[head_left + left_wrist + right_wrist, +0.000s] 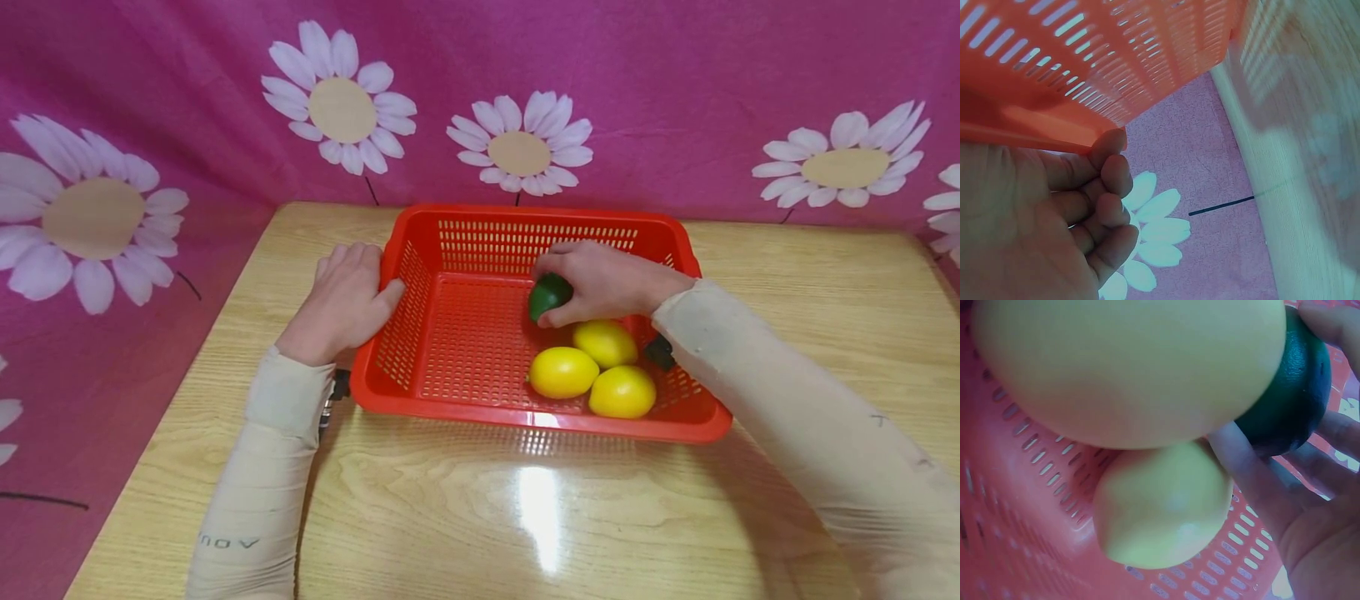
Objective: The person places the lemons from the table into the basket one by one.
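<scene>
Holding the red basket (450, 408) by its rim left of the frame's centre, my left fingers (354, 257) lie outside the wall while the thumb crosses inward over the edge. The basket stands on the wooden worktop (420, 500). A little right of centre, my right fingers (553, 260) grasp a dark green fruit (550, 297) inside the basket, thumb on the near side; whether it touches the floor beneath I cannot tell. Just below and right of it, three yellow lemons (564, 372) sit bunched. I judge the step in hand to be handling the green fruit; the next move seems to call for a steady rim and a thumb clear of the lemons.
</scene>
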Action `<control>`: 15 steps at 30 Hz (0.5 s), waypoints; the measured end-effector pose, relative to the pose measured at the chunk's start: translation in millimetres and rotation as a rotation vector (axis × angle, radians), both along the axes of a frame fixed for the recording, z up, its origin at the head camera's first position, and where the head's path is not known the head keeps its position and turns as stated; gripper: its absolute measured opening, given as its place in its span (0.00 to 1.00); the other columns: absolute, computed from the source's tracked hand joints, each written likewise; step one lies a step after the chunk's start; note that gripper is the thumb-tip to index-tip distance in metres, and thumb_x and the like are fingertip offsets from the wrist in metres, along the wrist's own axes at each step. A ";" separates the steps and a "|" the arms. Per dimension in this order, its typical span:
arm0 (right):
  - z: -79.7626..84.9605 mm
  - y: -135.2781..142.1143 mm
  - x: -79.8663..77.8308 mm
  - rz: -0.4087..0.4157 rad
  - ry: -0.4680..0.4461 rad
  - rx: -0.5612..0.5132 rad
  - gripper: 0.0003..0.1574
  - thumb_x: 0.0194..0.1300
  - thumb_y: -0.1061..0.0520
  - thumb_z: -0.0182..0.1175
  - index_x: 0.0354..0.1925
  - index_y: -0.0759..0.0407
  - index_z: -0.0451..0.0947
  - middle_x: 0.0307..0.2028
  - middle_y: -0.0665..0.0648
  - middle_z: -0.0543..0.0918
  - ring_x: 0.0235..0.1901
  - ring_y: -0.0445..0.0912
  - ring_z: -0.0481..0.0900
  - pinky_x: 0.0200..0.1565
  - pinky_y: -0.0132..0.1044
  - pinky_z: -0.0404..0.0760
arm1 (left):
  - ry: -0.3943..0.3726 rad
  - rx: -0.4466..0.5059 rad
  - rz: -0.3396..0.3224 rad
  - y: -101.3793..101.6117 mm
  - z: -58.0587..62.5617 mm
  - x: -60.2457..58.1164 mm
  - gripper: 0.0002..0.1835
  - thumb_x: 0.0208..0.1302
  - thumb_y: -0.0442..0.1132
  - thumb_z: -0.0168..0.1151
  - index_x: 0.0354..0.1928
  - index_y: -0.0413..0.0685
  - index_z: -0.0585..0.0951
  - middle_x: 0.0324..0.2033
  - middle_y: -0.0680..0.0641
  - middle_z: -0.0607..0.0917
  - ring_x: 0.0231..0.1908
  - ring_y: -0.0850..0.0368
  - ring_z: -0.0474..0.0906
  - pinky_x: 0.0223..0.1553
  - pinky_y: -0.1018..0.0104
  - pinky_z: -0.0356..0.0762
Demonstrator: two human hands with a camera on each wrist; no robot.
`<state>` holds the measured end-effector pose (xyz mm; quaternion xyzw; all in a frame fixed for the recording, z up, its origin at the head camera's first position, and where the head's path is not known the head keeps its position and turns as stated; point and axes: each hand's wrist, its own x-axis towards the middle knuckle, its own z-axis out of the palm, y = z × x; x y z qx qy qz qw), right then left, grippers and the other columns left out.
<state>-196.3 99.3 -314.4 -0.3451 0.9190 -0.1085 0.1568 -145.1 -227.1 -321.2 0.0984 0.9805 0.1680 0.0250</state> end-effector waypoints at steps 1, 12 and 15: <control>-0.2 -0.1 0.0 0.003 0.002 0.003 0.38 0.58 0.39 0.74 0.61 0.55 0.79 0.55 0.55 0.82 0.48 0.49 0.79 0.56 0.44 0.84 | 0.000 0.001 0.002 -0.2 -0.4 -0.2 0.20 0.73 0.48 0.46 0.50 0.36 0.72 0.41 0.40 0.74 0.48 0.43 0.64 0.51 0.51 0.59; -2.3 -0.5 -0.3 0.022 0.003 0.027 0.36 0.58 0.38 0.74 0.59 0.52 0.80 0.52 0.54 0.83 0.47 0.49 0.80 0.55 0.43 0.83 | 0.000 0.015 0.003 -0.3 -1.2 -0.9 0.19 0.72 0.48 0.47 0.48 0.37 0.72 0.40 0.40 0.74 0.47 0.43 0.65 0.49 0.52 0.59; -2.6 -0.4 -0.3 0.020 -0.005 0.025 0.36 0.58 0.38 0.74 0.59 0.53 0.80 0.53 0.54 0.83 0.48 0.49 0.80 0.56 0.44 0.83 | 0.003 0.013 0.000 -0.5 -0.4 -0.7 0.19 0.73 0.48 0.46 0.48 0.37 0.72 0.40 0.40 0.74 0.48 0.43 0.65 0.50 0.51 0.60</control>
